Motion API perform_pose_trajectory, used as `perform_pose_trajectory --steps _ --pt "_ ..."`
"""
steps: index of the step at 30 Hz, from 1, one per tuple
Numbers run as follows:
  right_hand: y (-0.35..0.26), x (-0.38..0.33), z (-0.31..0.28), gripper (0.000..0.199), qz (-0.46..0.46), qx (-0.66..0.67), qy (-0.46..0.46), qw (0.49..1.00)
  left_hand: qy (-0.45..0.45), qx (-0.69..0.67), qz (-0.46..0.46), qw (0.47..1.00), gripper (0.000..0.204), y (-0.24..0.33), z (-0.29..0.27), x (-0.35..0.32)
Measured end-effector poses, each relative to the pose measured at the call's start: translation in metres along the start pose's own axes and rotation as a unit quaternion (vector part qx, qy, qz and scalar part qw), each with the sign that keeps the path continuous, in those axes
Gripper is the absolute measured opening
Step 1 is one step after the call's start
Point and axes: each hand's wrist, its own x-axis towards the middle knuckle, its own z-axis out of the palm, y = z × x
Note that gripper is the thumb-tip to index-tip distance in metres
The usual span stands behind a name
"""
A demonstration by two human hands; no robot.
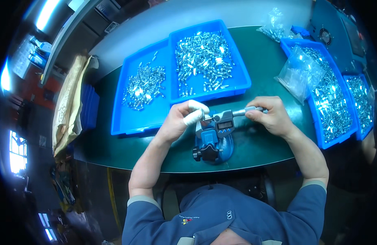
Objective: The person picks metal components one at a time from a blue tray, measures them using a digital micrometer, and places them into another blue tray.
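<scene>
A digital micrometer [226, 125] with a small screen is clamped in a blue stand [211, 143] near the table's front edge. My left hand [177, 121], with white covers on its thumb and a finger, pinches a small shiny metal part [205, 117] at the micrometer's jaws. Whether the part touches both jaw faces is too small to tell. On the other side, my right hand [273, 116] is closed around the end of the micrometer's silver thimble [250, 110].
Behind the stand, a blue tray [135, 124] and another overlapping it [242, 83] hold many small metal parts. Two more filled trays [324, 141] [362, 136] stand at the right, a clear plastic bag [296, 75] on one. Brown paper sacking [70, 106] is at the left. The table [262, 57] is green.
</scene>
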Motion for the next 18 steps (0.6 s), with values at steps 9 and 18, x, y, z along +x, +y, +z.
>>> perform_pose_trajectory --steps 9,18 --pt "-0.0021 0.0075 -0.0032 0.021 0.022 -0.004 -0.001 1.0 -0.01 -0.006 0.02 1.0 0.018 0.0015 -0.0048 0.0111" --pt "-0.0005 0.0031 -0.0028 0.022 0.03 -0.007 -0.01 0.999 -0.011 -0.025 0.001 1.0 0.021 -0.0014 -0.0025 0.0056"
